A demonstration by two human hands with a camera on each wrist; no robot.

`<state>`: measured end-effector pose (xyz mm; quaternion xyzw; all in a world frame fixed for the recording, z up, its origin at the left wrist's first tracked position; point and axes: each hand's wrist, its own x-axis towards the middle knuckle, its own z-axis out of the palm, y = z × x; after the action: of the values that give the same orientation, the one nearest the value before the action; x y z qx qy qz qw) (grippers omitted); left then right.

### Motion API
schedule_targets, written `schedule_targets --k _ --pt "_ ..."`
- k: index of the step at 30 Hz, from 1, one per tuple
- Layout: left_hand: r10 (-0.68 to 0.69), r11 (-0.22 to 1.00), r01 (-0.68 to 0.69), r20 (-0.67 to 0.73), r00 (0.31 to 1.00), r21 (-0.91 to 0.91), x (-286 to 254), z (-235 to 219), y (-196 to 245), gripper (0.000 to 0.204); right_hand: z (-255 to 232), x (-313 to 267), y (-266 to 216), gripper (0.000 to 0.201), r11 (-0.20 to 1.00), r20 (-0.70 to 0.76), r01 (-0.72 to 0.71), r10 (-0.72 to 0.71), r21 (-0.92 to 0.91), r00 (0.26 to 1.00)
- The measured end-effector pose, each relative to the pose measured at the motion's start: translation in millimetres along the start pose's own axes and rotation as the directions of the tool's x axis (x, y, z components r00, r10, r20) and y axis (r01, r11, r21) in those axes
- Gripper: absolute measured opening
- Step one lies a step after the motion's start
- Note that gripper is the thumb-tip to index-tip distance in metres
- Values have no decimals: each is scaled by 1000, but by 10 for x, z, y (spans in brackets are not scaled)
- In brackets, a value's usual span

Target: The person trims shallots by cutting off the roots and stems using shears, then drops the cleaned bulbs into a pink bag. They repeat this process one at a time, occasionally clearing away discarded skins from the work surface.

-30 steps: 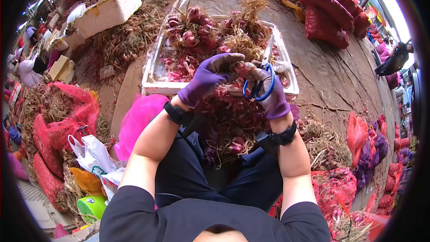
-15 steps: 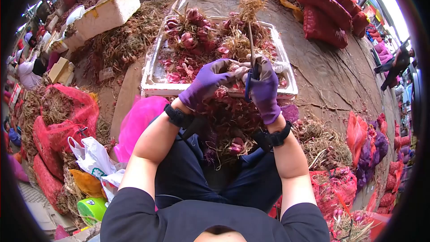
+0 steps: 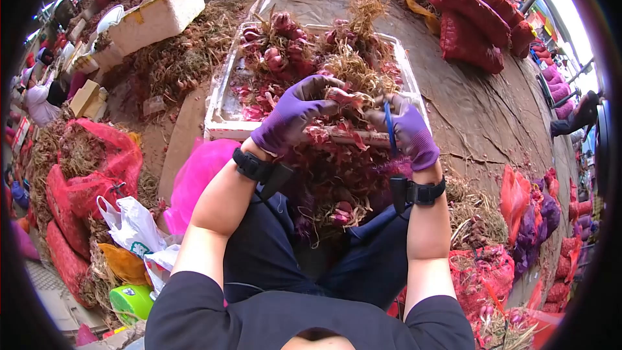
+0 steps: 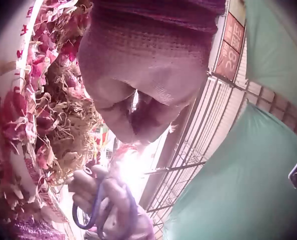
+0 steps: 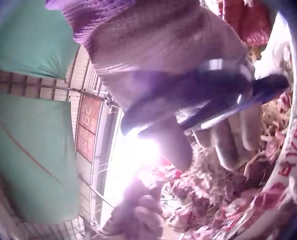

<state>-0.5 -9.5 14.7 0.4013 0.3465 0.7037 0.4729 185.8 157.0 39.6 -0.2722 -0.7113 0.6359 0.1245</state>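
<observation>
Change: the right hand (image 3: 409,131) has drawn rightward, away from the left hand (image 3: 295,115); the two were touching half a second ago.
Left hand: fingers curled round a red shallot (image 3: 342,98), held above the white tray (image 3: 218,105).
Right hand: closed round blue-handled scissors (image 3: 389,126); blades probably shut, though blurred.
Surface: tray heaped with shallots and dry roots.
Room: open market floor, red net sacks (image 3: 472,16), a foam box (image 3: 157,16).

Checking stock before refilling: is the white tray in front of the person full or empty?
Full: the white tray is heaped with red shallots and dry roots.
</observation>
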Motion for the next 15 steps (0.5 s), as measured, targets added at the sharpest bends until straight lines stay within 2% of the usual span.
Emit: schedule_targets --k 1,2,3,5,6,8,9,12,14,15 --pt "12 1000 -12 -25 1000 16 0 7 -5 37 53 -16 -60 37 975 -53 53 -42 216 998" --pt "26 999 -25 -49 998 35 1 12 -7 37 132 -59 -135 43 947 -74 72 -52 314 996" --pt "27 999 -25 -49 998 35 1 18 -10 37 236 -47 -143 43 947 -73 73 -52 314 996" --pt "88 996 -89 61 994 14 4 41 -8 36 433 -16 -158 44 887 -205 224 -151 404 967" --pt "86 996 -87 63 994 16 4 60 -17 36 479 -19 -152 44 909 -206 240 -177 340 962" --pt "23 989 -17 -42 999 149 -3 115 -50 32 519 64 17 43 894 -216 284 -219 346 952" --pt "21 989 -14 -42 999 147 -10 142 -59 32 562 64 24 43 878 -222 327 -261 349 939" --pt "16 995 -4 -118 993 104 -20 182 -63 27 625 -29 -39 41 858 -247 325 -241 398 938" --pt "26 996 -6 -218 976 93 -14 178 -86 23 654 -45 -40 40 840 -262 327 -229 433 937" --pt "27 996 -7 -218 976 93 -11 156 -103 23 664 -41 -20 40 835 -273 342 -241 430 931"
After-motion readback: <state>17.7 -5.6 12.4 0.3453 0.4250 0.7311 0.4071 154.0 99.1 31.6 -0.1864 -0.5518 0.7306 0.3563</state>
